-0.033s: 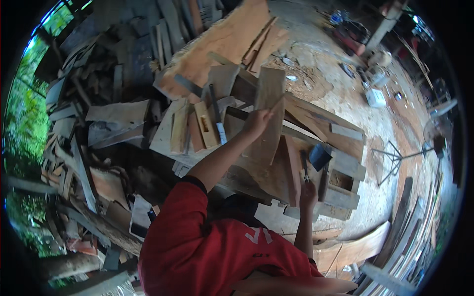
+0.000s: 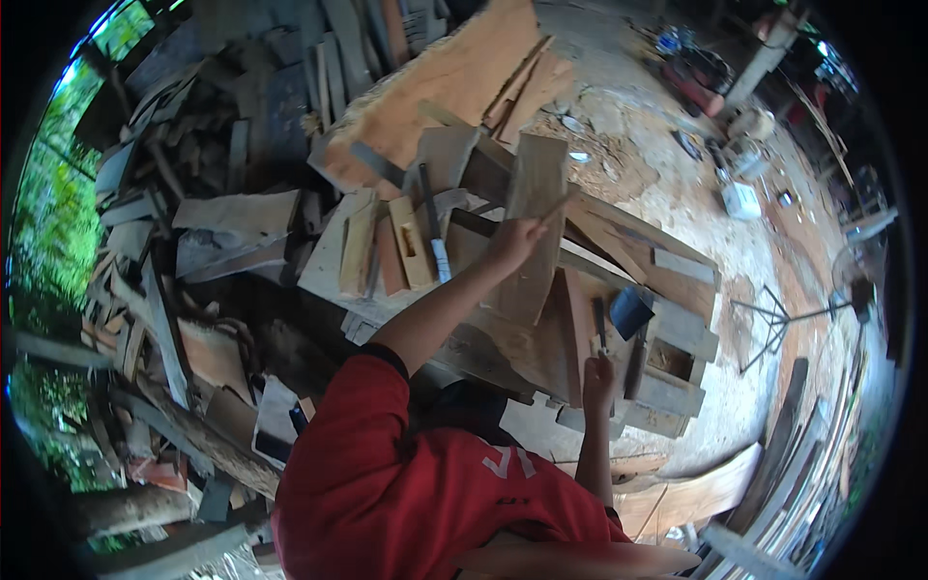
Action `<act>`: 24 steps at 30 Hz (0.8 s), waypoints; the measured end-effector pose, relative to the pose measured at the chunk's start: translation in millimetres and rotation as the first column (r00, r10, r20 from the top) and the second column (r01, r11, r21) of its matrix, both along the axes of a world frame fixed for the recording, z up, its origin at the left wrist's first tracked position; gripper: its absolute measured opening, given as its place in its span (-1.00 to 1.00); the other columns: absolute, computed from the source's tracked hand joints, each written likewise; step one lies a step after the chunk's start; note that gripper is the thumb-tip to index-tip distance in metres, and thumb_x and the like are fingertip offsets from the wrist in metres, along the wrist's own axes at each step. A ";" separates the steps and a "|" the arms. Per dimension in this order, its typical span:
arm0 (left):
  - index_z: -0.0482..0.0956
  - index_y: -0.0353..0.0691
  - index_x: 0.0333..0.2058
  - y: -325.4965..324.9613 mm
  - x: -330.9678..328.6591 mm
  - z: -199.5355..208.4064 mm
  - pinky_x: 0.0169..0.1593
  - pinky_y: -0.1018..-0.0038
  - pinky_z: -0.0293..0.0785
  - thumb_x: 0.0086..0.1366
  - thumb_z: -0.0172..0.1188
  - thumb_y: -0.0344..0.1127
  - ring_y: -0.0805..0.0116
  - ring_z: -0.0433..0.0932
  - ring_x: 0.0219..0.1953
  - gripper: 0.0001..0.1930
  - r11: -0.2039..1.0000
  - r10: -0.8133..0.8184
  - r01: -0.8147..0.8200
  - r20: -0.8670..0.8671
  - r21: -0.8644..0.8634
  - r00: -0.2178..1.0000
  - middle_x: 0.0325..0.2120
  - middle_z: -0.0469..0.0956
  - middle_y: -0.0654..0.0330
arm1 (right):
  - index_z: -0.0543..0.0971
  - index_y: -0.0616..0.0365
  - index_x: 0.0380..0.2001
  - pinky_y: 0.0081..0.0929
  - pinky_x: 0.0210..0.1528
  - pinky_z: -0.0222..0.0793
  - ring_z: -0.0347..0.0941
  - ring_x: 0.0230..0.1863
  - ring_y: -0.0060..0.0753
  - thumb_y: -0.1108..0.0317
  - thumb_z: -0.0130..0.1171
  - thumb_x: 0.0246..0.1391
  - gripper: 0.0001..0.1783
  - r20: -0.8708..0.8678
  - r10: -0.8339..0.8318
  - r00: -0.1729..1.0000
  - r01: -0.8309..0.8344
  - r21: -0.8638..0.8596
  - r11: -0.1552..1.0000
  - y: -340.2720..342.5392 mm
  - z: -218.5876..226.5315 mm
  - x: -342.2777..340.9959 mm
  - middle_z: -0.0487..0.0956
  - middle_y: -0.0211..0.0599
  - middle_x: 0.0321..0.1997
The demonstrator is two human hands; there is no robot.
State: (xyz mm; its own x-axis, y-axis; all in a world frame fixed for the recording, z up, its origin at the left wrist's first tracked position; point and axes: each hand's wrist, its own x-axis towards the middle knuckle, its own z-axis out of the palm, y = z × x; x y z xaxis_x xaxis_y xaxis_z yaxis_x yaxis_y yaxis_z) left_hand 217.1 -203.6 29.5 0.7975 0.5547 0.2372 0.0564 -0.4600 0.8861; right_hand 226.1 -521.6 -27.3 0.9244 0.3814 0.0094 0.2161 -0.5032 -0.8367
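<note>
My left hand (image 2: pixel 519 240) is closed around a thin, pointed wooden stick (image 2: pixel 559 207), holding it over an upright-lying board (image 2: pixel 535 184) on the wood-covered bench. My right hand (image 2: pixel 598 379) is closed on a narrow tool with a dark blade (image 2: pixel 600 327), whose blade points away from me; its exact kind is unclear. Beside it on the right lies a dark, wide-bladed tool (image 2: pixel 630 311) above a brown wooden handle (image 2: pixel 635 369). A reddish wooden block (image 2: pixel 572 338) sits just left of my right hand.
Wooden blocks with slots (image 2: pixel 411 244) and a long tool with a pale handle (image 2: pixel 442 261) lie at the bench's left. A large slab (image 2: pixel 435 72) leans beyond. Scrap wood (image 2: pixel 179 353) is heaped left; a thin metal stand (image 2: pixel 773 314) is on the right.
The whole view has shifted slightly. My left hand and stick remain over the board, and my right hand keeps the narrow tool with a small change in its tilt.
</note>
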 end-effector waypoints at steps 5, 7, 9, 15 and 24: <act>0.56 -0.31 -0.41 -24.8 -26.6 26.1 -0.46 0.29 0.33 0.15 0.11 -0.24 0.11 0.48 -0.58 -0.78 0.966 -0.081 0.092 -0.055 0.240 0.995 -0.62 0.48 -0.03 | 0.45 0.26 -0.12 -0.50 -0.32 0.39 0.51 -0.36 -0.42 0.37 0.12 -0.04 -0.63 -0.133 0.454 0.881 -0.457 0.011 0.889 78.1 38.5 -34.6 0.57 -0.20 -0.40; 0.56 -0.30 -0.37 -19.4 -52.9 21.8 -0.45 0.30 0.33 0.14 0.12 -0.25 0.10 0.49 -0.57 -0.78 0.975 -0.075 0.088 -0.074 0.203 0.994 -0.61 0.48 -0.03 | 0.45 0.25 -0.12 -0.48 -0.33 0.40 0.51 -0.35 -0.41 0.38 0.11 -0.04 -0.63 -0.124 0.570 0.812 -0.566 0.070 0.822 109.8 44.2 -45.3 0.57 -0.20 -0.40; 0.56 -0.29 -0.32 -10.4 -71.0 18.5 -0.44 0.32 0.33 0.13 0.13 -0.25 0.10 0.49 -0.56 -0.77 0.981 -0.098 0.110 -0.084 0.158 0.992 -0.60 0.48 -0.04 | 0.45 0.26 -0.14 -0.42 -0.32 0.39 0.52 -0.37 -0.34 0.40 0.09 -0.03 -0.67 -0.123 0.666 0.736 -0.669 0.025 0.743 135.2 56.1 -49.1 0.56 -0.17 -0.42; 0.51 -0.31 -0.19 10.0 -118.7 47.7 -0.35 0.37 0.34 0.14 0.12 -0.31 0.15 0.46 -0.43 -0.72 0.977 -0.197 0.202 -0.083 0.063 0.977 -0.48 0.46 0.01 | 0.41 0.31 -0.26 -0.35 -0.29 0.32 0.46 -0.31 -0.27 0.38 0.03 0.00 -0.76 0.108 0.713 0.693 -0.721 0.123 0.682 243.7 21.0 -50.7 0.49 -0.14 -0.35; 0.51 -0.32 -0.20 18.1 -161.7 59.3 -0.34 0.45 0.34 0.10 0.17 -0.34 0.22 0.46 -0.40 -0.72 0.980 -0.119 0.110 0.043 0.166 0.992 -0.43 0.47 0.10 | 0.42 0.29 -0.27 -0.36 -0.29 0.32 0.45 -0.30 -0.22 0.36 0.06 -0.04 -0.73 0.208 0.683 0.700 -0.713 0.158 0.683 333.6 1.7 -49.8 0.50 -0.12 -0.36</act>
